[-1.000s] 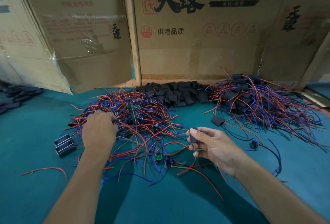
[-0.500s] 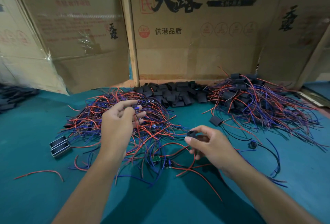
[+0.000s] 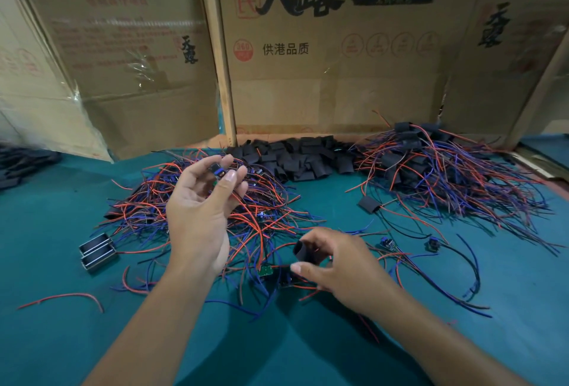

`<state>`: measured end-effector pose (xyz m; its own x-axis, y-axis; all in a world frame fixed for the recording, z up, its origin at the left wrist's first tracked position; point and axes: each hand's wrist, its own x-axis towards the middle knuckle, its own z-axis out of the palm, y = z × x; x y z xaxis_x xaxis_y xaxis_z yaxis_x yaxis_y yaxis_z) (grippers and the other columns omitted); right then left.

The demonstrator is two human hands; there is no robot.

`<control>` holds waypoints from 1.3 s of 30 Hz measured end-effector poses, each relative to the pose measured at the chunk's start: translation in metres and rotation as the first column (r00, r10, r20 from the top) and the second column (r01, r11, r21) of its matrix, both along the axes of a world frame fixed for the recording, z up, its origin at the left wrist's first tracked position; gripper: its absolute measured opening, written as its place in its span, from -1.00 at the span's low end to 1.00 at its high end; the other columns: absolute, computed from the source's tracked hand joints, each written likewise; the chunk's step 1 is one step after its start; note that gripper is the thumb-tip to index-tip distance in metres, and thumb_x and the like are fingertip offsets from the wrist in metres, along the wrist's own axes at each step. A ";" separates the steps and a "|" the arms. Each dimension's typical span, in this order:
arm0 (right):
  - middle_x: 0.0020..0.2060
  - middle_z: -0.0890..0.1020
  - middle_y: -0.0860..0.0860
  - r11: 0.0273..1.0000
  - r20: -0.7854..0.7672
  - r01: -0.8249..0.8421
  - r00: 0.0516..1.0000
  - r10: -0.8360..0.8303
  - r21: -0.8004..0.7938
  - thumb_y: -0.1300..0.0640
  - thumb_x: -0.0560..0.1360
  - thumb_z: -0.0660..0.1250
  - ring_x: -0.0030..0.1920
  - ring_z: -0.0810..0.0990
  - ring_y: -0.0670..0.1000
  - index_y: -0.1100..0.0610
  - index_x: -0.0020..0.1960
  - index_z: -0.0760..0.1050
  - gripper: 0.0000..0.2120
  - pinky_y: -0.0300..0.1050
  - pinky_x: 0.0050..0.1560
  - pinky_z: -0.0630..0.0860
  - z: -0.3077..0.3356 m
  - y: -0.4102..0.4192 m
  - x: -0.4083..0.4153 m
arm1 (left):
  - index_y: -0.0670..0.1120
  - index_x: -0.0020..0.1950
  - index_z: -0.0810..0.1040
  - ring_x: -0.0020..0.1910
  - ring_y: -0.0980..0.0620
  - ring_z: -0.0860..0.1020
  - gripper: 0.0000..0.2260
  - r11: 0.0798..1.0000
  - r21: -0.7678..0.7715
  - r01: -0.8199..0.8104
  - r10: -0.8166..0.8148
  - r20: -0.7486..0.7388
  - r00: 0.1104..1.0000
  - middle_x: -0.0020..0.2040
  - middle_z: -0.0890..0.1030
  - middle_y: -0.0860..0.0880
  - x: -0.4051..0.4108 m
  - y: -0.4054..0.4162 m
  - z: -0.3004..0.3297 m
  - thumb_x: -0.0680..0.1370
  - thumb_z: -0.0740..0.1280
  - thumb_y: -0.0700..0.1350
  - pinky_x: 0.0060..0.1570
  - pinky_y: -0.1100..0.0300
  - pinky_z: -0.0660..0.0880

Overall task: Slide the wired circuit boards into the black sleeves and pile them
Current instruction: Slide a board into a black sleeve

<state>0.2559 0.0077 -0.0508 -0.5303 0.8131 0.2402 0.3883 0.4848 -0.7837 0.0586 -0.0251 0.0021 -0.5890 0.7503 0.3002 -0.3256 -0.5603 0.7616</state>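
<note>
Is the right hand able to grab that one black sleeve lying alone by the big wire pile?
Probably not yet: nothing blocks the lone sleeve, but the right hand already pinches a black sleeve.

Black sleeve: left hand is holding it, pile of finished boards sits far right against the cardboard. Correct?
Not quite. The head view shows the black sleeve held in the right hand; the left hand pinches a small wired circuit board in its fingers. The rest stands: the pile of finished boards sits far right against the cardboard.
</note>
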 end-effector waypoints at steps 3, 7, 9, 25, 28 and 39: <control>-0.26 0.64 -0.07 1.000 -0.021 0.000 1.000 0.000 0.029 0.02 0.39 0.53 -0.24 0.58 -0.08 0.02 -0.12 0.55 -0.82 -0.06 -0.12 0.56 -0.005 -0.009 -0.009 | -0.18 0.13 0.53 0.05 -0.07 0.67 -0.80 0.999 0.028 0.015 -0.016 0.047 0.999 0.11 0.63 -0.16 0.001 0.001 0.000 0.56 0.31 -0.40 -0.04 0.22 0.59; -0.26 0.67 -0.02 0.992 -0.113 -0.068 0.992 0.056 -0.107 0.06 0.40 0.53 -0.30 0.59 -0.07 0.04 -0.09 0.54 -0.81 -0.04 -0.12 0.59 -0.009 -0.017 -0.017 | -0.16 0.12 0.53 0.06 -0.03 0.68 -0.81 0.998 0.036 0.056 -0.060 0.131 0.989 0.07 0.66 -0.11 0.003 0.002 0.001 0.57 0.30 -0.39 -0.06 0.28 0.59; -0.20 0.68 -0.05 0.978 -0.166 -0.124 0.982 0.095 -0.170 0.11 0.40 0.54 -0.24 0.59 -0.15 0.05 -0.07 0.56 -0.81 -0.15 -0.05 0.58 -0.009 -0.019 -0.020 | -0.15 0.11 0.54 0.06 -0.01 0.68 -0.81 0.997 0.028 0.071 -0.075 0.176 0.982 0.07 0.67 -0.10 0.002 0.001 0.002 0.58 0.30 -0.38 -0.08 0.31 0.58; -0.26 0.65 -0.09 0.992 -0.154 -0.122 0.980 0.125 0.028 -0.02 0.38 0.53 -0.26 0.60 0.02 -0.03 -0.06 0.49 -0.75 0.00 -0.14 0.56 -0.005 -0.037 -0.026 | -0.14 0.08 0.55 0.01 -0.01 0.69 -0.80 0.996 0.036 0.076 -0.081 0.193 0.978 0.00 0.69 -0.09 0.004 0.003 0.001 0.57 0.30 -0.40 -0.10 0.30 0.59; -0.26 0.64 -0.15 0.994 -0.131 -0.094 0.986 0.101 0.063 -0.08 0.38 0.51 -0.29 0.57 -0.11 -0.06 -0.06 0.49 -0.75 -0.04 -0.14 0.57 -0.004 -0.040 -0.026 | -0.15 0.10 0.54 0.03 -0.03 0.69 -0.80 0.999 0.033 0.040 -0.044 0.137 0.990 0.05 0.66 -0.12 0.004 0.002 0.000 0.56 0.30 -0.40 -0.08 0.28 0.59; -0.25 0.69 -0.11 0.992 -0.315 0.079 0.943 -0.108 -0.102 -0.13 0.33 0.50 -0.24 0.66 -0.05 0.00 -0.11 0.55 -0.73 -0.04 -0.12 0.60 0.004 -0.030 -0.024 | -0.20 0.15 0.54 0.00 -0.10 0.70 -0.82 0.998 0.036 -0.050 0.053 -0.105 0.993 0.10 0.66 -0.13 0.027 0.000 -0.012 0.58 0.33 -0.37 -0.06 0.21 0.59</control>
<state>0.2321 -0.0224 -0.0472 -0.3583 0.8804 0.3106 0.1516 0.3831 -0.9112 0.0855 -0.0252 -0.0095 -0.5900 0.7086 0.3871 -0.2141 -0.5996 0.7711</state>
